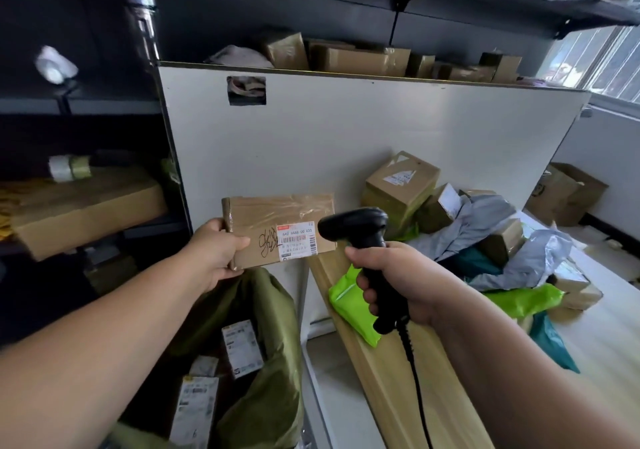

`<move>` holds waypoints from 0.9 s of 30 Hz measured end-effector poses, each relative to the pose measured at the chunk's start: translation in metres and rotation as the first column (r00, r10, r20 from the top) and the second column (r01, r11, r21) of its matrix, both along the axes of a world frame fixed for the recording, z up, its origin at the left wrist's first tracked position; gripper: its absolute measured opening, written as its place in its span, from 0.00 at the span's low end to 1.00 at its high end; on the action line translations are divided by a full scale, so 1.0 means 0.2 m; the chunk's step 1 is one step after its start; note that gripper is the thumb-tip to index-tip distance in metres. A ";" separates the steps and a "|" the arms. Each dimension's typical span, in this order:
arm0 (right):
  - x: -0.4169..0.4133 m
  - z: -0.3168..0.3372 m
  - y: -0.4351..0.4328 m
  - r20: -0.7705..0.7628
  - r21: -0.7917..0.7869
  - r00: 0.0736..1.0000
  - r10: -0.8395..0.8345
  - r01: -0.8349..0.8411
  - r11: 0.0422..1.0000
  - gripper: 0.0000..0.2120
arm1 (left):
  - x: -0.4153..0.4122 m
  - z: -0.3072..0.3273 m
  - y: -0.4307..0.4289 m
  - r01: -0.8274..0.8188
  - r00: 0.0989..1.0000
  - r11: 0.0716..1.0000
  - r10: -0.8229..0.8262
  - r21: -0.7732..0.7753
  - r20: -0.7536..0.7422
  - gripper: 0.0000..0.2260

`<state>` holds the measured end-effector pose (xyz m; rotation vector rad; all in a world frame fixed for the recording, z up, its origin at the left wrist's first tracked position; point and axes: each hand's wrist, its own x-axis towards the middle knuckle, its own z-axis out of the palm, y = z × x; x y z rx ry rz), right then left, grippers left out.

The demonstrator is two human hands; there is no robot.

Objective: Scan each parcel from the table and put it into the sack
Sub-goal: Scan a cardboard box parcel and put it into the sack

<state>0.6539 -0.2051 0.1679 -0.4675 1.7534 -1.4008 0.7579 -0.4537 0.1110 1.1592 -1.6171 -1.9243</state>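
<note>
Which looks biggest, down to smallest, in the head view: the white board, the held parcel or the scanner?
1. white board, by far.
2. held parcel.
3. scanner; these last two look close, so their order is unsure.

The person is showing two bare arms. Behind the left hand (216, 253), the left forearm (104, 327) is running uncovered to the frame's edge, and behind the right hand (401, 282) the right forearm (519, 362) is doing likewise. The fingers (363, 279) are looking thick and rounded.
</note>
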 end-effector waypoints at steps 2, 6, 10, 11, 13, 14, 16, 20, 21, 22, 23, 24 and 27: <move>0.02 0.01 -0.03 -0.006 0.000 1.000 0.003 -0.003 1.000 0.11 | 0.02 0.00 -0.02 -0.005 1.000 1.000 0.005 0.005 -0.004 0.14; 0.06 0.01 -0.08 -0.017 0.007 1.000 0.001 0.000 1.000 0.11 | 0.07 -0.02 -0.07 -0.003 1.000 1.000 0.003 0.003 0.010 0.14; 0.10 -0.02 -0.12 -0.011 0.010 1.000 -0.005 0.005 1.000 0.11 | 0.13 -0.07 -0.13 -0.002 0.998 1.000 0.004 -0.028 0.060 0.13; 0.11 -0.03 -0.13 -0.009 0.013 1.000 -0.006 0.006 1.000 0.11 | 0.15 -0.09 -0.15 -0.003 0.997 0.999 0.007 -0.051 0.081 0.13; 0.13 -0.06 -0.16 0.000 0.030 1.000 -0.015 0.015 0.999 0.10 | 0.19 -0.14 -0.19 0.002 0.990 0.994 0.014 -0.110 0.140 0.13; 0.15 -0.08 -0.18 0.005 0.040 1.000 -0.019 0.019 0.999 0.10 | 0.22 -0.17 -0.21 0.004 0.984 0.989 0.022 -0.146 0.176 0.13; 0.17 -0.12 -0.22 0.018 0.064 0.999 -0.028 0.026 0.998 0.10 | 0.27 -0.22 -0.26 -0.001 0.965 0.974 0.060 -0.225 0.256 0.13; 0.22 -0.20 -0.29 0.047 0.113 0.998 -0.032 0.026 0.993 0.10 | 0.40 -0.34 -0.36 0.125 0.874 0.917 0.080 -0.380 0.480 0.14; 0.22 -0.22 -0.30 0.057 0.121 0.998 -0.033 0.026 0.992 0.11 | 0.43 -0.38 -0.37 0.178 0.852 0.904 0.056 -0.389 0.520 0.14; 0.23 -0.24 -0.32 0.066 0.129 0.997 -0.037 0.029 0.991 0.11 | 0.45 -0.42 -0.38 0.231 0.832 0.892 0.026 -0.389 0.554 0.14; 0.24 -0.27 -0.33 0.073 0.137 0.996 -0.047 0.036 0.990 0.11 | 0.47 -0.46 -0.39 0.284 0.806 0.876 0.003 -0.391 0.592 0.15; 0.25 -0.30 -0.35 0.079 0.146 0.995 -0.059 0.047 0.988 0.11 | 0.48 -0.50 -0.39 0.339 0.772 0.853 -0.010 -0.398 0.636 0.15; 0.26 -0.37 -0.36 0.108 0.169 0.989 -0.100 0.081 0.982 0.11 | 0.48 -0.61 -0.37 0.478 0.664 0.787 -0.034 -0.389 0.747 0.17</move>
